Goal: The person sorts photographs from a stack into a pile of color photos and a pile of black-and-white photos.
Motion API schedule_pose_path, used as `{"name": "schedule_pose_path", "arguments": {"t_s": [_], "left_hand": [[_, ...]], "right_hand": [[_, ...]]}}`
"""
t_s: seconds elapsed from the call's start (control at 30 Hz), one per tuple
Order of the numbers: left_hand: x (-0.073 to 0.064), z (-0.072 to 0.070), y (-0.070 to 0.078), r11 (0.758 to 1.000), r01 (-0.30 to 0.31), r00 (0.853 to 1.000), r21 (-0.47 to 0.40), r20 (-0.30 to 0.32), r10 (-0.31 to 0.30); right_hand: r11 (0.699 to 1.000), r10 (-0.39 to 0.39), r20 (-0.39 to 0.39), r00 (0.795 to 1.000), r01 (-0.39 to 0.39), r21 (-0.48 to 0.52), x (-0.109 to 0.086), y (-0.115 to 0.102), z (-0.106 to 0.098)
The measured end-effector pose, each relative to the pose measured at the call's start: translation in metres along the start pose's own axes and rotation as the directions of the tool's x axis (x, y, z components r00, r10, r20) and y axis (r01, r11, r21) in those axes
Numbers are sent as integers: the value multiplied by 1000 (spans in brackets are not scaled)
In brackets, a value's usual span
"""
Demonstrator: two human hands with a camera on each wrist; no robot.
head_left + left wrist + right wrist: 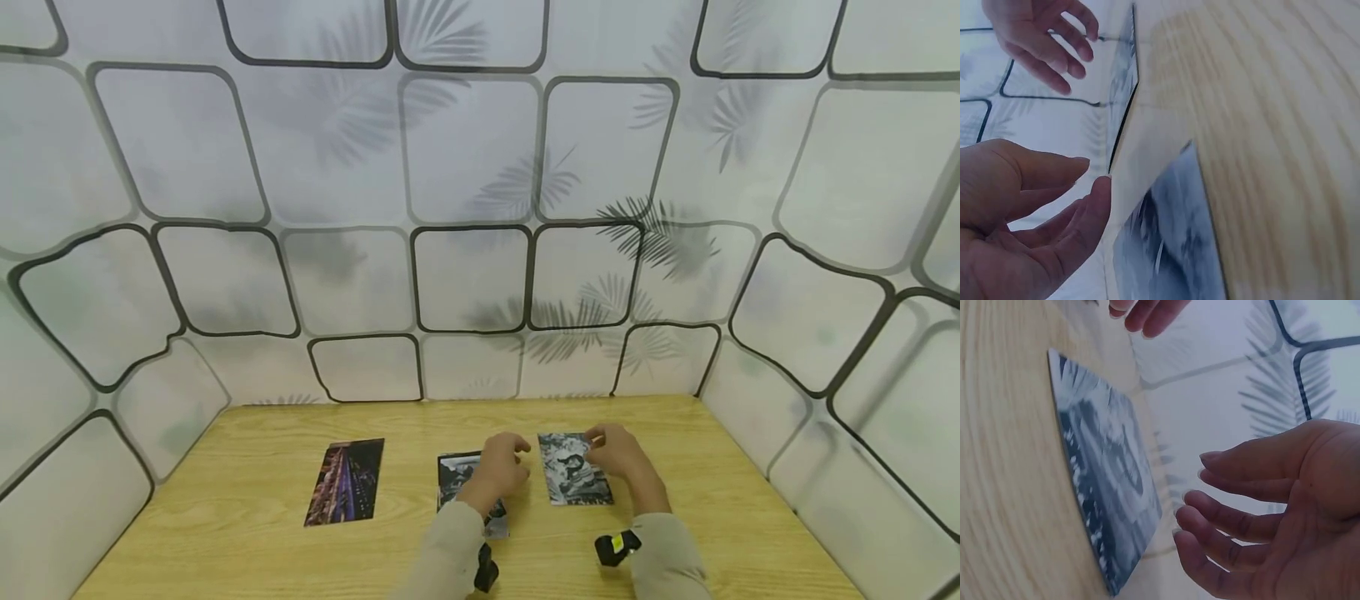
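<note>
Three printed pictures lie on the wooden table. My left hand (501, 467) is over the middle one, a black-and-white picture (454, 473), and covers part of it. Its thumb and fingers are loosely bent with a small gap at the tips, nothing between them, as the left wrist view confirms. The right-hand picture (566, 468), also black-and-white, lies flat beside it. My right hand (619, 455) hovers at that picture's far right corner, overlapping it in the head view. In the right wrist view its relaxed fingers (1229, 525) hold nothing and are apart from the picture.
To the left lies a dark picture with purple and pink streaks (345, 483). A patterned curtain (472, 275) with outlined squares and leaf shapes encloses the table (255, 483) at the back and sides. Black devices (617, 547) sit at both wrists.
</note>
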State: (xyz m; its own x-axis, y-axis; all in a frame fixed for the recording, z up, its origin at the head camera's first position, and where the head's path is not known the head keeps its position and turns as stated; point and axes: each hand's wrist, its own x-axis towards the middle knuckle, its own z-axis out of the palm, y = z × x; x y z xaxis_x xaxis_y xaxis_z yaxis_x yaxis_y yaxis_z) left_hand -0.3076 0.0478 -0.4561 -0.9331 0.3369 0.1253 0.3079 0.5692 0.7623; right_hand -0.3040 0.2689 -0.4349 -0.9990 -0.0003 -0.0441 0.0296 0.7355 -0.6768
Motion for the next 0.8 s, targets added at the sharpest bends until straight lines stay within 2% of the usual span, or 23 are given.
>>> {"name": "schedule_pose_path", "arguments": {"t_s": [0.2, 0.53, 0.8], "left_hand": [[-10, -23, -8, 1000, -5, 1000, 13, 2, 5], [-25, -60, -34, 1000, 5, 1000, -8, -7, -5], [-35, -76, -49, 998, 55, 998, 9, -27, -55]], "right_hand": [[997, -35, 45, 998, 32, 69, -2, -15, 5], [976, -72, 112, 991, 46, 213, -7, -46, 29], [971, -117, 142, 983, 83, 224, -7, -60, 51]]}}
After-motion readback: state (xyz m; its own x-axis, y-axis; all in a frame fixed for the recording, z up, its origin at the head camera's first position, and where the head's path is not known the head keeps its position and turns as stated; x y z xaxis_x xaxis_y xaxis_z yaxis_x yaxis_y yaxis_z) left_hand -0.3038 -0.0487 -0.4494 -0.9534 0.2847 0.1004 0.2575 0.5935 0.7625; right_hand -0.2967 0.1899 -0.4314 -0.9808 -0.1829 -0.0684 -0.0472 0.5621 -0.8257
